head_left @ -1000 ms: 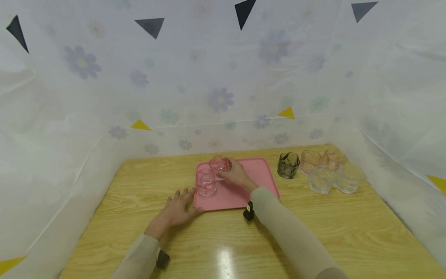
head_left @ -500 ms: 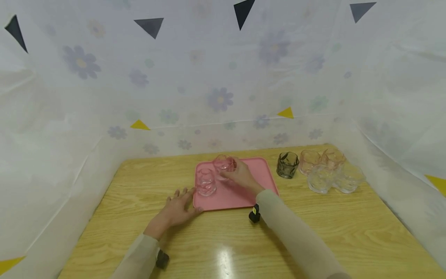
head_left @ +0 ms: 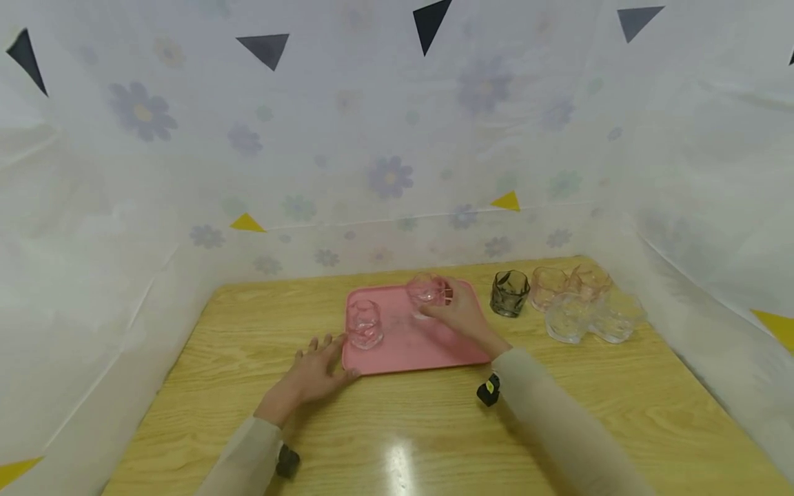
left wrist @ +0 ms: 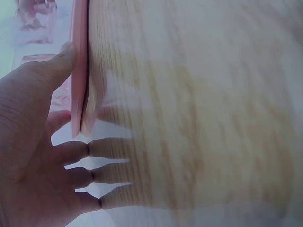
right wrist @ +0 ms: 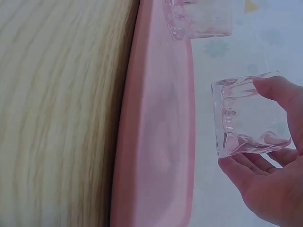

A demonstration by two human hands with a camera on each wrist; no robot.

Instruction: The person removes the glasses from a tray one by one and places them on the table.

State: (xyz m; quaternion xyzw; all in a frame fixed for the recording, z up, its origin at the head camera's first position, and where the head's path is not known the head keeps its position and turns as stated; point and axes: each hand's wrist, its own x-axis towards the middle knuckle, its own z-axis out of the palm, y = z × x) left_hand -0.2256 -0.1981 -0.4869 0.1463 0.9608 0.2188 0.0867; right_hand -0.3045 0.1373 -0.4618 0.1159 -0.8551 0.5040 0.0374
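Observation:
My right hand (head_left: 462,313) grips a clear glass tumbler (head_left: 425,293) by its sides over the back right part of a pink tray (head_left: 409,351). In the right wrist view the thumb is on one side of this tumbler (right wrist: 248,116) and the fingers on the other, with a gap between its base and the tray (right wrist: 161,142). Another clear tumbler (head_left: 365,325) stands upright on the tray's left side. My left hand (head_left: 316,370) lies at the tray's front left corner, fingers spread on the table. Its thumb touches the tray's rim (left wrist: 79,66) in the left wrist view.
Right of the tray stands a dark grey tumbler (head_left: 510,293). Beyond it are pinkish tumblers (head_left: 548,288) and clear tumblers (head_left: 568,318), grouped close together near the right edge of the wooden table (head_left: 384,427). A white flowered sheet (head_left: 335,165) walls the table at the back and sides.
My right hand has carried its tumbler rightward over the tray, away from the standing one. My left hand has stayed at the tray's corner.

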